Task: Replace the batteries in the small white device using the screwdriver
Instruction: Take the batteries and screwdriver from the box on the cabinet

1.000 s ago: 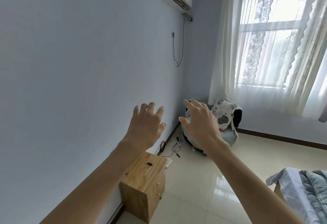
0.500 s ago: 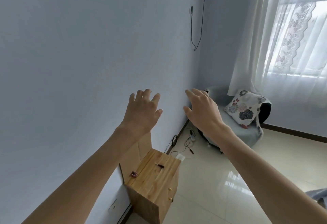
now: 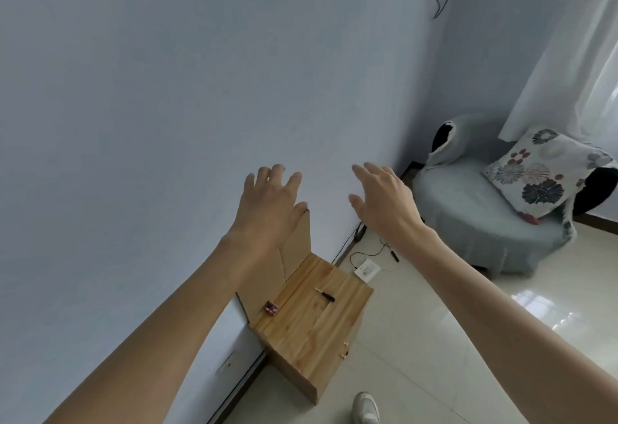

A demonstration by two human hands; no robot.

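Note:
A small screwdriver (image 3: 325, 294) with a dark handle lies on top of a wooden cabinet (image 3: 314, 320) that stands against the wall. A small pack of reddish batteries (image 3: 271, 308) lies on the cabinet top near its left edge. My left hand (image 3: 269, 204) and my right hand (image 3: 381, 197) are both raised in the air in front of the wall, fingers spread, holding nothing. They hover well above the cabinet. I see no small white device on the cabinet top.
A piece of cardboard (image 3: 294, 249) leans between cabinet and wall. A white power strip (image 3: 367, 270) with cables lies on the tiled floor behind the cabinet. A grey round chair (image 3: 475, 219) with a floral cushion (image 3: 535, 176) stands at the right. A white shoe (image 3: 366, 407) shows at the bottom.
The view has tilted downward and left, so the cabinet top and chair show more fully. Both hands stay raised and spread, now slightly further apart.

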